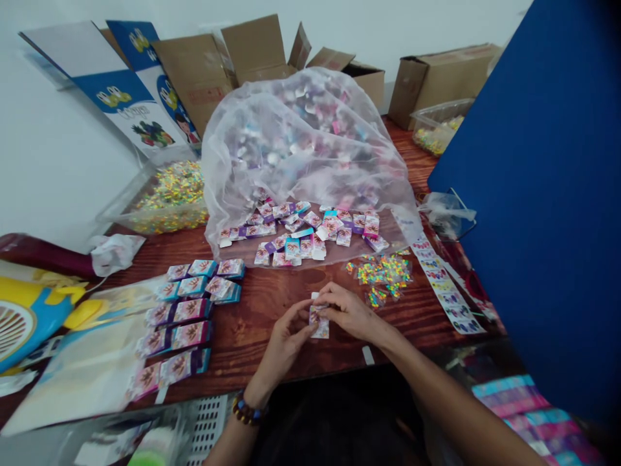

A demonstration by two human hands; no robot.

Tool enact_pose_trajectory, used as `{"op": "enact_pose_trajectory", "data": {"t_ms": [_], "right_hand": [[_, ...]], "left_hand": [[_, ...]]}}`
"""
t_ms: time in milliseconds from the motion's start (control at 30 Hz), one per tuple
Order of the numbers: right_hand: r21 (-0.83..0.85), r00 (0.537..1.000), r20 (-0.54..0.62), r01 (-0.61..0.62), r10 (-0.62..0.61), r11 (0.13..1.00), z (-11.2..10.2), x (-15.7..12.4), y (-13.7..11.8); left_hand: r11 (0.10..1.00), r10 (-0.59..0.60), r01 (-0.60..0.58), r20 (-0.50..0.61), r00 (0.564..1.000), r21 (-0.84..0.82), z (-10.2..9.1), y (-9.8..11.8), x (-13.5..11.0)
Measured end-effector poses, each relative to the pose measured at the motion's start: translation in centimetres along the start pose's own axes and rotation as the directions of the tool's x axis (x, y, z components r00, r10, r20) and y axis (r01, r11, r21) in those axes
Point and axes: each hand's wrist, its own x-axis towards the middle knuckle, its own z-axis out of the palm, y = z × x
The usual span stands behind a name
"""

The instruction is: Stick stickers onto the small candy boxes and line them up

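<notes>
At the lower centre of the frame, a small printed card box (319,329) was pinched between the fingertips of the left hand (287,333) and the right hand (348,312), above a glossy, wood-grained table (250,323). Oblong cartons (193,310) formed rows at the left. Sheer, wrinkled white netting (301,181) draped a heap of small cartons across the upper centre. Clear packets (385,275) right of centre held bright pellets; a transparent plastic tub (119,213) at the left contained multicoloured pieces.
</notes>
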Motion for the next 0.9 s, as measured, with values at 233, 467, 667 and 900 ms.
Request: {"op": "enact_pose_trajectory", "data": {"t_ms": [233, 467, 667, 900], "right_hand": [[0.202, 0.941, -0.312, -0.068, 0.130, 0.977, 1.3, -2.3, 1.0], [0.228, 0.961, -0.261, -0.030, 0.091, 0.973, 2.4, -2.3, 0.2], [0.236, 0.970, -0.241, 0.029, 0.029, 0.971, 1.2, -2.3, -0.4], [0.186, 0.967, -0.254, 0.027, 0.022, 0.982, 0.8, -3.0, -0.7]], "left_hand": [[0.995, -0.026, 0.019, -0.068, 0.997, -0.093, 0.1, 0.1, -0.1], [0.995, 0.035, -0.035, 0.002, 0.999, -0.091, 0.9, 0.0, -0.5], [0.995, 0.086, -0.082, 0.077, 0.993, -0.054, 0.7, 0.2, -0.8], [0.994, 0.106, -0.105, 0.057, 0.993, -0.026, 1.6, 1.2, -1.3]]}}
